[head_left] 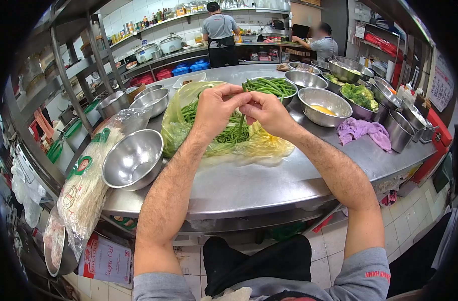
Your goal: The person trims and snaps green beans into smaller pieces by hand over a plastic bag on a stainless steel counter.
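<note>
My left hand (220,104) and my right hand (264,108) meet above the table, their fingertips pinched together on a green bean (241,123). Part of the bean hangs down below the fingers; its upper end is partly hidden by them. Under the hands lies an open yellowish plastic bag (174,125) with many loose green beans (232,133) in it. Just behind my right hand, a metal bowl (289,98) holds a heap of green beans (269,86).
An empty steel bowl (133,159) and a plastic pack of noodles (81,183) lie left. Right are a bowl with yellow liquid (325,106), a bowl of leafy greens (359,96) and a purple cloth (364,133). Two people (220,32) work at the back.
</note>
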`<state>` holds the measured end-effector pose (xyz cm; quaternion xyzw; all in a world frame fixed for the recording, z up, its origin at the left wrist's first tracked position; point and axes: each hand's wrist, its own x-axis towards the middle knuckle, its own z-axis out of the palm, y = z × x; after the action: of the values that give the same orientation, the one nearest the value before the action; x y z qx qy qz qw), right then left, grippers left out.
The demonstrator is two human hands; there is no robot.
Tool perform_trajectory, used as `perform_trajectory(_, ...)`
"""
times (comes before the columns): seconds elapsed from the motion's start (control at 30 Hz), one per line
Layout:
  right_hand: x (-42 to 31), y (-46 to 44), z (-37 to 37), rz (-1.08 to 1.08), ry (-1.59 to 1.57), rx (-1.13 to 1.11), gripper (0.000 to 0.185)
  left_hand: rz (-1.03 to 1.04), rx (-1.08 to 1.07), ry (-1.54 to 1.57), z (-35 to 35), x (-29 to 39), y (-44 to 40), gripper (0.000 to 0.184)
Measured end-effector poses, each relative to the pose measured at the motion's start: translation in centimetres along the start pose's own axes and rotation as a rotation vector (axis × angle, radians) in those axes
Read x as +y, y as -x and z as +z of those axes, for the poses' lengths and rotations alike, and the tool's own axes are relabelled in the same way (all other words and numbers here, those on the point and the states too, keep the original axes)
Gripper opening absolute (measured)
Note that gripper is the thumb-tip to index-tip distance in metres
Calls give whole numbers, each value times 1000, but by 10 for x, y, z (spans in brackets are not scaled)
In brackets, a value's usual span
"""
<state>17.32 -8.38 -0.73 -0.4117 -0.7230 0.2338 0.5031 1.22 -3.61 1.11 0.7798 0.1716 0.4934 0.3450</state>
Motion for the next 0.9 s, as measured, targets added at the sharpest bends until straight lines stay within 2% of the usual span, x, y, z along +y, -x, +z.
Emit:
perform_trajectory(0.1, 4, -1, 1, 31, 17, 3, 16, 31, -9, -177, -11, -1, -4, 20)
perform_trajectory(0.2, 11, -1, 4, 69, 89, -3, 18, -46, -62, -335, -12, -9, -5, 20)
perform_trajectory(0.27, 13, 0, 3, 87, 153, -12, 19, 191, 11, -397, -6, -20, -4, 19)
perform_trajectory(0.37, 2, 1, 2, 74, 220, -31, 20, 183, 88, -409, -2, -31, -8, 20)
perform_trajectory(0.4, 0, 1, 1, -99, 318, 124, 21, 182, 91, -410, -2, -24, -7, 20)
perform_trajectory(0.43, -1, 1, 0, -272, 413, 278, 23, 52, 21, -406, -4, -9, -3, 19)
perform_trajectory(0.47, -2, 2, -3, -274, 412, 273, 23, -78, -47, -400, -4, -2, -1, 19)
perform_trajectory(0.5, -2, 1, -7, -406, 611, 255, 26, -82, -39, -401, -4, -6, -1, 19)
perform_trajectory(0.53, -3, 1, -10, -541, 806, 232, 30, 100, -70, -573, -5, -13, -1, 19)
perform_trajectory(0.57, -3, 4, -11, -527, 966, 206, 25, 281, -102, -746, -6, -18, -2, 18)
perform_trajectory(0.6, -1, 4, -13, -536, 954, 194, 25, 267, -92, -754, -7, -19, -1, 18)
perform_trajectory(0.67, 4, 2, -18, -512, 1159, 103, 15, 449, -40, -872, -8, -20, 1, 17)
perform_trajectory(0.7, 3, 3, -16, -465, 1162, 76, 8, 431, -60, -914, -9, -19, 2, 17)
perform_trajectory(0.83, -8, 7, -7, -451, 1086, 68, 7, 345, -166, -919, -8, -19, 4, 14)
perform_trajectory(0.9, -5, 5, -9, -447, 1105, 33, 7, 367, -153, -933, -6, -18, 5, 13)
